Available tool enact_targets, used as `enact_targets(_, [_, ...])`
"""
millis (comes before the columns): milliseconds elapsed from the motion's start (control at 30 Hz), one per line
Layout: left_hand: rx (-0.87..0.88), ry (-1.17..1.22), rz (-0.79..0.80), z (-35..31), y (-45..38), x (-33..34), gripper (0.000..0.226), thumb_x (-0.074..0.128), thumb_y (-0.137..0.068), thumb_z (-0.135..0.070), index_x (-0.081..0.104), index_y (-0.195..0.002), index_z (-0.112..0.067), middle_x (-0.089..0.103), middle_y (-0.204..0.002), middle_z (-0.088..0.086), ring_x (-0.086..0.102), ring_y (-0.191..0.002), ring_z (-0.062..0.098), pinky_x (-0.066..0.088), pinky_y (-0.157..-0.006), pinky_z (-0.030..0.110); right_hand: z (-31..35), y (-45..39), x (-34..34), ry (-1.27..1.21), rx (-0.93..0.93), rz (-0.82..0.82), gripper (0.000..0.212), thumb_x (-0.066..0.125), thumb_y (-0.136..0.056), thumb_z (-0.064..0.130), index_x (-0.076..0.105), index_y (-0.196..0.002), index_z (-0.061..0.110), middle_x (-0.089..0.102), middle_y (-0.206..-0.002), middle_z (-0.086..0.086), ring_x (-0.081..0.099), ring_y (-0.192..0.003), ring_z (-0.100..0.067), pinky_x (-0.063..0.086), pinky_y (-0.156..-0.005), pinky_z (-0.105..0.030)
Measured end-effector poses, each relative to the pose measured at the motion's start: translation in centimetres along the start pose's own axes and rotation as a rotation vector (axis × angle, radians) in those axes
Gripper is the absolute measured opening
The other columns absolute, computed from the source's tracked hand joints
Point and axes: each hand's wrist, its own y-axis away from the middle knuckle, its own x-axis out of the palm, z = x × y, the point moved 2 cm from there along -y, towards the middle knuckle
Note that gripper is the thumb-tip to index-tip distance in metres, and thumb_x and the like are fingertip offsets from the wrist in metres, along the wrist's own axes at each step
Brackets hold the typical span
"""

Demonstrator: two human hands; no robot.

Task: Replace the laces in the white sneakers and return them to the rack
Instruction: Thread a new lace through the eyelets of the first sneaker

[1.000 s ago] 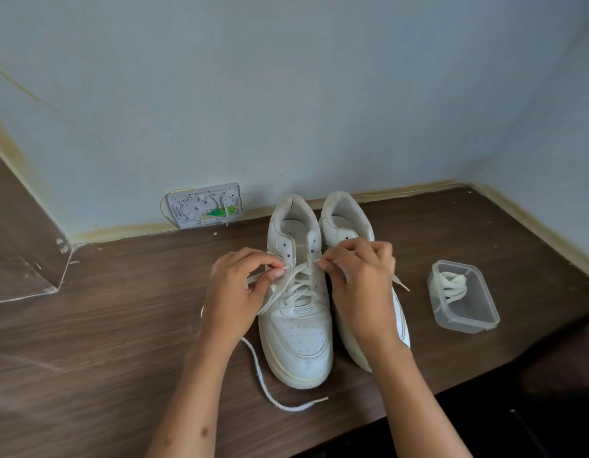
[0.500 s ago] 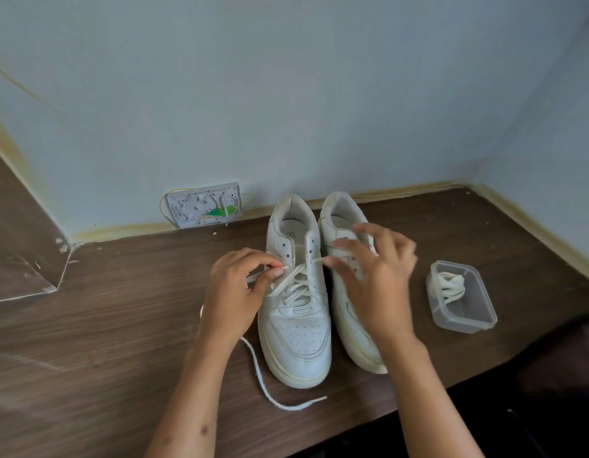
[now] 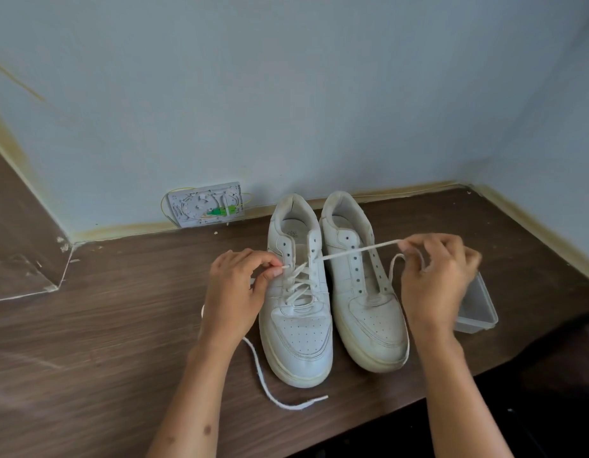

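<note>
Two white sneakers stand side by side on the brown wooden surface, toes toward me. The left sneaker (image 3: 294, 332) is partly laced with a white lace (image 3: 355, 251); the right sneaker (image 3: 369, 312) has bare eyelets. My right hand (image 3: 435, 279) pinches one end of the lace, stretched taut to the right from an upper eyelet. My left hand (image 3: 243, 285) pinches the lace at the left sneaker's left eyelet row. The other lace end (image 3: 273, 388) trails over the surface in front.
A clear plastic container (image 3: 478, 309) sits right of the shoes, partly behind my right hand. A grey wall box (image 3: 205, 204) with green and yellow wiring leans at the wall base. Walls close the back and right; the surface's front edge drops off near my arms.
My right hand has moved rightward away from the left sneaker, drawing the lace out taut across the right sneaker. My left hand stayed at the eyelets.
</note>
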Motion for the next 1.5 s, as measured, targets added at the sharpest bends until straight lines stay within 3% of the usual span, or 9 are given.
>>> enact_targets(167, [0.004,0.021,0.009,-0.1,0.0,0.0,0.011,0.062,-0.089,-0.034,0.069,-0.093,-0.027,0.067,-0.087,-0.017,0.061,-0.082,0.009,0.048,-0.085,0.049,2.4,1.1,1.3,0.004,-0.188,0.166,0.027,0.071,-0.085,0.036,0.069,-0.111,0.027,0.055,-0.121,0.000,0.031,-0.110,-0.022,0.039,-0.086,-0.038])
enact_targets(300, [0.002,0.029,0.021,-0.1,0.0,0.0,0.014,0.059,-0.092,-0.039,0.068,-0.095,-0.028,0.066,-0.088,-0.018,0.061,-0.084,0.008,0.048,-0.087,0.049,4.9,3.3,3.4,0.038,-0.368,0.285,0.012,0.074,-0.083,0.035,0.074,-0.093,0.029,0.058,-0.120,0.002,0.035,-0.111,-0.024,0.035,-0.087,-0.039])
enact_targets(567, [-0.021,-0.108,0.064,-0.7,0.1,-0.3,0.007,0.058,-0.090,-0.035,0.064,-0.093,-0.032,0.065,-0.088,-0.021,0.058,-0.085,0.006,0.034,-0.105,0.044,4.2,3.2,3.4,-0.003,-0.239,0.184,0.009,0.078,-0.081,0.031,0.074,-0.086,0.025,0.060,-0.108,0.006,0.038,-0.103,-0.021,0.033,-0.084,-0.035])
enact_targets(733, [-0.232,-0.034,0.334,-0.1,0.0,-1.9,0.006,0.065,-0.087,-0.044,0.062,-0.083,-0.041,0.067,-0.076,-0.022,0.059,-0.075,-0.005,0.038,-0.099,0.037,4.2,3.0,3.2,-0.112,-0.178,0.232,0.016,0.072,-0.086,0.032,0.069,-0.100,0.025,0.055,-0.112,0.006,0.032,-0.107,-0.014,0.040,-0.087,-0.032])
enact_targets(900, [-0.416,0.312,0.613,-1.1,0.4,-3.6,0.011,0.069,-0.084,-0.043,0.076,-0.088,-0.035,0.068,-0.097,-0.018,0.061,-0.097,-0.004,0.043,-0.090,0.023,4.7,2.2,2.0,-0.294,-0.144,0.246,0.009,0.071,-0.089,0.022,0.068,-0.097,0.021,0.054,-0.098,0.011,0.048,-0.091,-0.008,0.038,-0.075,-0.010])
enact_targets(1000, [-0.442,0.522,0.603,-2.2,0.1,-3.7,0.011,0.073,-0.081,-0.040,0.078,-0.084,-0.030,0.061,-0.098,-0.013,0.062,-0.099,0.004,0.044,-0.091,0.022,5.7,2.0,1.4,-0.501,-0.111,0.400,0.004,0.072,-0.087,0.013,0.069,-0.088,0.016,0.065,-0.082,0.010,0.058,-0.074,-0.008,0.044,-0.068,-0.013])
enact_targets(1200, [-0.392,0.694,0.524,-3.5,-0.4,-3.3,0.042,0.070,-0.064,-0.061,0.080,-0.087,-0.027,0.051,-0.095,-0.019,0.056,-0.101,0.001,0.045,-0.090,0.020,7.5,3.0,1.5,-0.849,0.121,1.104,0.012,0.066,-0.089,0.007,0.071,-0.097,-0.001,0.070,-0.078,-0.010,0.064,-0.066,-0.017,0.050,-0.057,-0.023])
enact_targets(1400, [-0.321,0.755,0.403,-3.6,-0.4,-2.9,0.058,0.069,-0.066,-0.074,0.076,-0.107,-0.034,0.051,-0.109,-0.013,0.050,-0.125,0.012,0.044,-0.107,0.039,8.2,3.4,1.3,-1.003,0.296,1.317,0.032,0.061,-0.093,0.004,0.058,-0.125,0.002,0.071,-0.089,-0.011,0.064,-0.068,-0.018,0.052,-0.057,-0.022])
enact_targets(1500, [-0.331,0.879,0.313,-3.9,-0.6,-3.0,0.067,0.073,-0.064,-0.073,0.071,-0.119,-0.035,0.053,-0.120,-0.008,0.050,-0.125,0.004,0.045,-0.098,0.017,8.0,3.3,1.5,-1.009,0.323,1.259,0.032,0.063,-0.091,0.004,0.059,-0.122,-0.002,0.070,-0.084,-0.014,0.058,-0.060,-0.014,0.048,-0.052,-0.020])
